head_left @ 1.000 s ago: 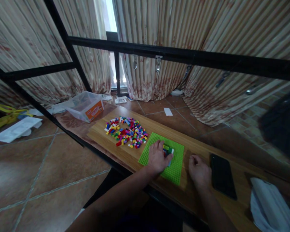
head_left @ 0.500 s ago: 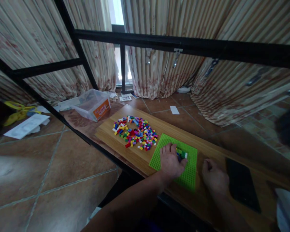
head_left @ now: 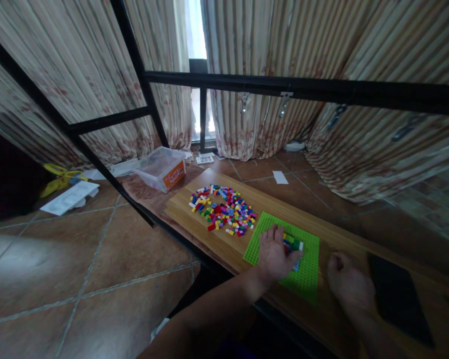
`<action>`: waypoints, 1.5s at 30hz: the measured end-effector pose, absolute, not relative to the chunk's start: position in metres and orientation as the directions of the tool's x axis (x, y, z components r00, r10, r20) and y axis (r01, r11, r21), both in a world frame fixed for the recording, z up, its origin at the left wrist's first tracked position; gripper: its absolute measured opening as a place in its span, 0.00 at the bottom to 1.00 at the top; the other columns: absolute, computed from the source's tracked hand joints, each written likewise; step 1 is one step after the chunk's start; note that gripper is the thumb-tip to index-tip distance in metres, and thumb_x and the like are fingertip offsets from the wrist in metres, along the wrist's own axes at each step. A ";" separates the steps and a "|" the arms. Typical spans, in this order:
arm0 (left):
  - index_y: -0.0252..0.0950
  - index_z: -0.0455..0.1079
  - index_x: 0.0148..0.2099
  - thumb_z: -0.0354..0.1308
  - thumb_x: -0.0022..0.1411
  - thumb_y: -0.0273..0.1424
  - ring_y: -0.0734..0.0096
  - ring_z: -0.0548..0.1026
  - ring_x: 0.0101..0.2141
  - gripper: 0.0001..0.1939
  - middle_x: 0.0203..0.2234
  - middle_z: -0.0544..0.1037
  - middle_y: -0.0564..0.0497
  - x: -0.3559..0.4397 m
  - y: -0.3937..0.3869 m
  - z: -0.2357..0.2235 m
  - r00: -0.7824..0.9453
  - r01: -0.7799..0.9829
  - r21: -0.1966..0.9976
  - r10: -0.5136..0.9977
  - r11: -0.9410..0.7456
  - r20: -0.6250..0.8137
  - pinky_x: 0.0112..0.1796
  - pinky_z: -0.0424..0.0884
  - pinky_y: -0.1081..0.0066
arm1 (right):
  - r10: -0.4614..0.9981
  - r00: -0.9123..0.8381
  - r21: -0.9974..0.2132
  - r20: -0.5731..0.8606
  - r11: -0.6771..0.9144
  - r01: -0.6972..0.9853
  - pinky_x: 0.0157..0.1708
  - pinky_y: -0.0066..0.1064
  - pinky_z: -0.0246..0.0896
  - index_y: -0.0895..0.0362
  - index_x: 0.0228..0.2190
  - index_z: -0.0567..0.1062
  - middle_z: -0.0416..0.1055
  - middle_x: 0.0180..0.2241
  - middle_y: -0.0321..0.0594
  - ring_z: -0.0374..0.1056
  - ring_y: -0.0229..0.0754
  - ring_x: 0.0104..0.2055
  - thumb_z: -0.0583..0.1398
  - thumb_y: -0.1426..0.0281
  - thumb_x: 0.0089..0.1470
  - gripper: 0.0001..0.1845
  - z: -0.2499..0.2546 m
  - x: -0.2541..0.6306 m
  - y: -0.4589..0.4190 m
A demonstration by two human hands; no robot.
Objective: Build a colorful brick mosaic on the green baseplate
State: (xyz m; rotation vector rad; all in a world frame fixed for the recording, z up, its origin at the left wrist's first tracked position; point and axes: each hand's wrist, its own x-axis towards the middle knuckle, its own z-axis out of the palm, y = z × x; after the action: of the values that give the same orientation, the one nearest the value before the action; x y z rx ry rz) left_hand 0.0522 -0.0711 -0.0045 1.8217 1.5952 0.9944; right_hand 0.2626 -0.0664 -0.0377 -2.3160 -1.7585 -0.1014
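My left hand (head_left: pixel 275 253) rests on the green studded baseplate (head_left: pixel 307 279), its fingers stretched forward and its thumb spread to the right. Between thumb and fingers, partly covered by the hand, a cluster of toy bricks (head_left: pixel 295 244) sits on the plate, with green, yellow, white and blue showing. My right hand (head_left: pixel 349 281) lies curled on the wooden board, just right of the baseplate. Its fingers are closed, and whatever may be inside them is hidden.
Many loose coloured bricks (head_left: pixel 224 209) are heaped left of the baseplate on the wooden board (head_left: pixel 194 234). A clear plastic box (head_left: pixel 160 167) with an orange label stands beyond. A dark flat panel (head_left: pixel 400 294) lies at right. Black metal bars (head_left: pixel 247 85) cross ahead.
The camera has turned, so the whole scene sits further right and slightly lower. My left hand stays over the brick cluster, and a light blue brick now shows by its thumb.
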 end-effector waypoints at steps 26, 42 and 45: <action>0.38 0.73 0.45 0.51 0.62 0.34 0.58 0.74 0.43 0.13 0.39 0.77 0.45 -0.147 -0.098 -0.017 -0.279 0.762 0.647 0.908 0.013 0.311 0.48 0.71 0.59 | 0.923 0.330 -0.186 0.200 -0.295 0.937 0.27 0.30 0.49 0.57 0.41 0.76 0.77 0.35 0.45 0.67 0.39 0.26 0.51 0.67 0.62 0.15 -0.023 0.245 -0.066; 0.36 0.74 0.40 0.56 0.58 0.32 0.67 0.77 0.36 0.09 0.35 0.78 0.48 -0.075 -0.099 -0.006 -0.164 0.374 0.922 0.971 -0.104 0.176 0.39 0.74 0.68 | 0.920 0.348 -0.202 0.181 -0.312 0.928 0.26 0.30 0.47 0.56 0.40 0.76 0.77 0.37 0.45 0.68 0.38 0.27 0.50 0.66 0.63 0.15 -0.023 0.245 -0.064; 0.35 0.74 0.41 0.58 0.57 0.32 0.67 0.78 0.36 0.10 0.36 0.79 0.47 -0.053 -0.087 -0.007 -0.097 0.227 0.970 0.989 -0.085 0.109 0.38 0.75 0.69 | 0.920 0.349 -0.205 0.180 -0.312 0.928 0.26 0.30 0.47 0.56 0.40 0.76 0.77 0.38 0.45 0.68 0.39 0.28 0.50 0.67 0.63 0.15 -0.022 0.245 -0.064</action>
State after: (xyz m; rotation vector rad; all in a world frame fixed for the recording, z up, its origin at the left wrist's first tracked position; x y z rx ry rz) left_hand -0.0529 -0.0875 -0.0074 1.3955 1.4099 1.2500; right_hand 0.2451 -0.0640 -0.0223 -2.3435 -1.6504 -0.0430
